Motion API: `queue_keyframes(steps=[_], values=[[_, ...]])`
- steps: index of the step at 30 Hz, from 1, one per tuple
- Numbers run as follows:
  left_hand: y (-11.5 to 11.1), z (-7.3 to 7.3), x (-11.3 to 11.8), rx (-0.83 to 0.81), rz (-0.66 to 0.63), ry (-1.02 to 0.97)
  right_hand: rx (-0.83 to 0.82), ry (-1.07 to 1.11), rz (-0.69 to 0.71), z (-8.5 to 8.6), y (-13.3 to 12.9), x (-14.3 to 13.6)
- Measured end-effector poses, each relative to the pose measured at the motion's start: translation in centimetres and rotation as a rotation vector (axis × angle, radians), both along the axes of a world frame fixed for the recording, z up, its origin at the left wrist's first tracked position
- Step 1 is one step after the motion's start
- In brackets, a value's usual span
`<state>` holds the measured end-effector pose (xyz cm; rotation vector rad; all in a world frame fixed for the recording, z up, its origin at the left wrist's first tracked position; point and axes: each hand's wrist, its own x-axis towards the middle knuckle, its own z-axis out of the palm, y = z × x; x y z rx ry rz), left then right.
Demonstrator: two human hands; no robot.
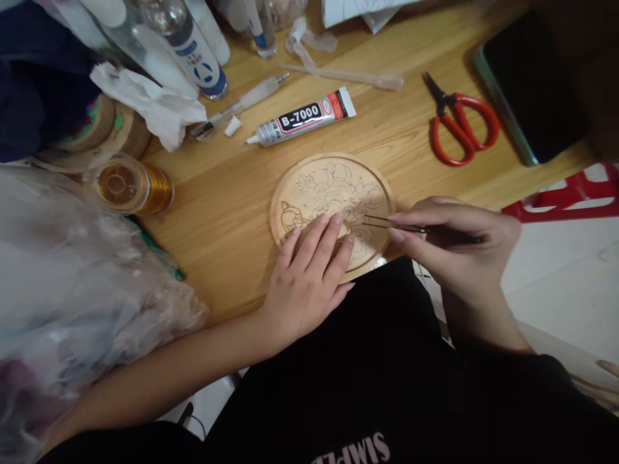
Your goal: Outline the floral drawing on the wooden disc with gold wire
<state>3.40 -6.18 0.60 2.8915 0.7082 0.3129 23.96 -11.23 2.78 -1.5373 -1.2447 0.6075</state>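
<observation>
A round wooden plate (333,169) with a line drawing lies at the table's front edge, gold-coloured wire following part of the drawing on its left side. My left hand (307,277) rests palm down on the plate's lower part, its fingers spread a little and covering some of the drawing. Between the thumb and fingers of my right hand (449,241) is a pair of thin metal tweezers (403,227). Their tips are slightly apart over the plate, just right of my left fingertips. Whether anything sits between the tips is too small to tell.
Behind the plate lie a B-7000 glue tube (304,118), a pen-like tool (246,102) and a plastic dropper (353,77). Red-handled scissors (459,125) and a phone (532,90) are at the right. A gold wire spool (135,187) and plastic bag (87,290) stand left.
</observation>
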Motion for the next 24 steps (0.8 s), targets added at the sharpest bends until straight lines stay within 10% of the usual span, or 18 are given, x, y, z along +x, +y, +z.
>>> queue_keyframes(steps=[11, 24], values=[[0.0, 0.0, 0.0, -0.006, -0.005, -0.003, 0.008, 0.033, -0.093, -1.5, 0.1, 0.5], [0.0, 0.1, 0.0, 0.007, 0.002, 0.018, 0.082, -0.073, 0.112, -1.5, 1.2, 0.3]])
